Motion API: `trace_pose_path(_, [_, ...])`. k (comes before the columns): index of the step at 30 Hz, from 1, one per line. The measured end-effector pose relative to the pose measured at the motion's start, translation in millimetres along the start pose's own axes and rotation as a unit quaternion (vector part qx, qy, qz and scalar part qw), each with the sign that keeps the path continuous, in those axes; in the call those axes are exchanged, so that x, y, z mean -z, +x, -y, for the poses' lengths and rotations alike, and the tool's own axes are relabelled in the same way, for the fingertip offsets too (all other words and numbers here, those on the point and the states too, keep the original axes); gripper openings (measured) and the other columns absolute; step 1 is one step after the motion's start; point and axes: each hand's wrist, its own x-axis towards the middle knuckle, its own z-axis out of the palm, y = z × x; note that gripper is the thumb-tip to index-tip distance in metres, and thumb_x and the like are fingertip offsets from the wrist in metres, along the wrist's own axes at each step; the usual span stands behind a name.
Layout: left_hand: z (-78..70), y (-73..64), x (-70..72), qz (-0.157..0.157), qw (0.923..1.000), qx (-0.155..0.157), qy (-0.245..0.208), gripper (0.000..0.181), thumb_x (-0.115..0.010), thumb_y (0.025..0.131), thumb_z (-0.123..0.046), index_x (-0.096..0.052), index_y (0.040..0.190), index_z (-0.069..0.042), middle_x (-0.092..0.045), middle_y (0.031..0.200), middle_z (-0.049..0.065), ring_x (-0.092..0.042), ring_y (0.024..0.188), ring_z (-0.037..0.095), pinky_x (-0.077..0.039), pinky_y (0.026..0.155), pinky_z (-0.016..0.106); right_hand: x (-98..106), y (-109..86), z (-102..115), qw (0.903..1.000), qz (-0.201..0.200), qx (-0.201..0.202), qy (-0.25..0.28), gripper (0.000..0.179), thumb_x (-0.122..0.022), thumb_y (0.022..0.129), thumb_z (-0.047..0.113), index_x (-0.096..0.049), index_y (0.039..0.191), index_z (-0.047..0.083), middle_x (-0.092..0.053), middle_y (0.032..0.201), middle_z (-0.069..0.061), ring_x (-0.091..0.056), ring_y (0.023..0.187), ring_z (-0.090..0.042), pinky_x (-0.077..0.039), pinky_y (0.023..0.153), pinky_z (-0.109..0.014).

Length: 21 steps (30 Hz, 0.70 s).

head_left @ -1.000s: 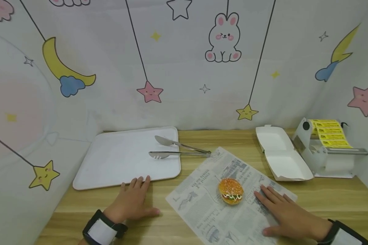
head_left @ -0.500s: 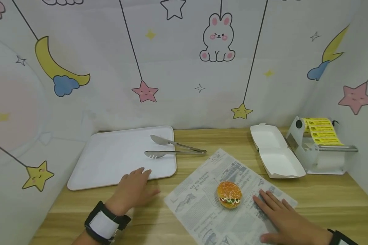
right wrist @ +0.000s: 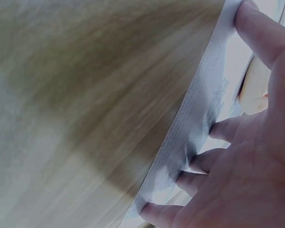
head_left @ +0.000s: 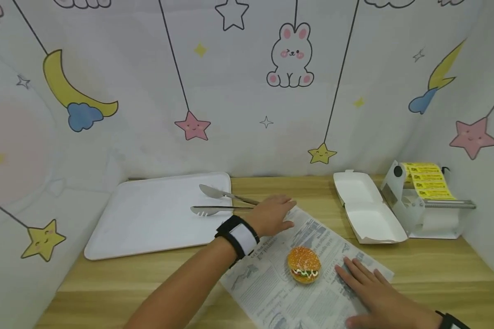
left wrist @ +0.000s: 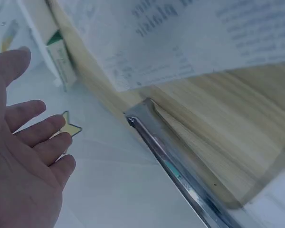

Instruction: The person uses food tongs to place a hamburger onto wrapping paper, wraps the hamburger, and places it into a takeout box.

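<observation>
Arm [head_left: 185, 283] extended, left hand [head_left: 271, 215] near tongs [head_left: 213, 209], right [head_left: 376, 294] on paper [head_left: 267, 278]

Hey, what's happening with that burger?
Somebody has their right hand resting on a sheet of printed paper, and the burger sits on it, unwrapped. Their left hand is open near the paper's far corner, over the handle end of the metal tongs. A white box stands open nearby, off the paper.
</observation>
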Motion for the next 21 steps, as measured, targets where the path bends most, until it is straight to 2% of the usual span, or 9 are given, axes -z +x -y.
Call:
trace_pose_path(2, [0.3, 19.8, -8.0, 0.032, 0.9981, 0.012, 0.052, 0.067, -0.058, 0.106, -0.050, -0.046, 0.159, -0.010, -0.048, 0.163, 0.008, -0.040, 0.155, 0.023, -0.027, 0.130, 0.036, -0.5, -0.6, -0.9, 1.0000, 0.001, 0.000, 0.005, 0.111, -0.078, 0.083, 0.064, -0.033, 0.164, 0.004, -0.020, 0.170, -0.034, -0.021, 0.152, -0.062, -0.019, 0.104, -0.090])
trace_pose_path(5, [0.7, 39.6, -18.3, 0.072, 0.9907, 0.047, 0.105, 0.074, -0.053, 0.106, -0.059, -0.043, 0.160, -0.010, -0.046, 0.164, 0.005, -0.038, 0.156, 0.020, -0.025, 0.130, 0.034, -0.5, -0.9, -1.7, 1.0000, 0.003, -0.004, 0.006, 0.110, -0.078, 0.084, 0.064, -0.032, 0.165, 0.005, -0.020, 0.170, -0.033, -0.022, 0.152, -0.061, -0.019, 0.105, -0.090])
trace_pose_path(8, [0.7, 46.1, -27.5, 0.101, 0.9831, 0.084, 0.127, 0.078, -0.049, 0.103, -0.067, -0.045, 0.160, -0.013, -0.046, 0.165, 0.003, -0.039, 0.155, 0.020, -0.025, 0.130, 0.036, -2.0, -0.4, -1.1, 1.0000, 0.001, 0.001, 0.005, 0.110, -0.078, 0.084, 0.064, -0.033, 0.165, 0.005, -0.021, 0.170, -0.033, -0.023, 0.152, -0.061, -0.021, 0.104, -0.090])
trace_pose_path(11, [0.5, 47.5, -35.2, 0.109, 0.9796, 0.093, 0.140, 0.079, -0.049, 0.102, -0.070, -0.049, 0.158, -0.015, -0.048, 0.163, 0.002, -0.043, 0.152, 0.021, -0.028, 0.129, 0.038, -2.8, -0.4, -0.4, 1.0000, 0.000, 0.001, 0.006, 0.111, -0.078, 0.083, 0.065, -0.032, 0.165, 0.005, -0.021, 0.170, -0.033, -0.023, 0.152, -0.061, -0.020, 0.105, -0.090])
trace_pose_path(13, [0.9, 48.2, -38.7, 0.107, 0.9800, 0.091, 0.142, 0.077, -0.049, 0.102, -0.069, -0.050, 0.157, -0.014, -0.050, 0.161, 0.002, -0.045, 0.150, 0.021, -0.031, 0.128, 0.039, -2.7, -0.4, -0.6, 1.0000, -0.003, -0.001, -0.001, 0.111, -0.077, 0.083, 0.065, -0.032, 0.165, 0.006, -0.021, 0.170, -0.032, -0.023, 0.152, -0.061, -0.021, 0.105, -0.090])
trace_pose_path(17, [4.5, 49.1, -40.6, 0.085, 0.9869, 0.083, 0.109, 0.067, -0.056, 0.103, -0.061, -0.055, 0.153, -0.015, -0.054, 0.157, 0.003, -0.048, 0.148, 0.021, -0.033, 0.127, 0.041, -3.0, -0.1, 0.8, 0.9997, -0.016, 0.004, -0.019, 0.112, -0.076, 0.083, 0.068, -0.032, 0.165, 0.005, -0.021, 0.170, -0.032, -0.022, 0.152, -0.060, -0.022, 0.104, -0.089])
trace_pose_path(21, [12.6, 49.1, -42.9, 0.050, 0.9963, 0.065, 0.024, 0.051, -0.065, 0.104, -0.047, -0.063, 0.146, -0.018, -0.062, 0.150, 0.002, -0.054, 0.143, 0.022, -0.033, 0.127, 0.044, -3.5, -0.2, 4.5, 0.9991, -0.028, 0.005, -0.032, 0.112, -0.076, 0.082, 0.068, -0.034, 0.164, 0.005, -0.023, 0.170, -0.032, -0.023, 0.152, -0.060, -0.023, 0.105, -0.089])
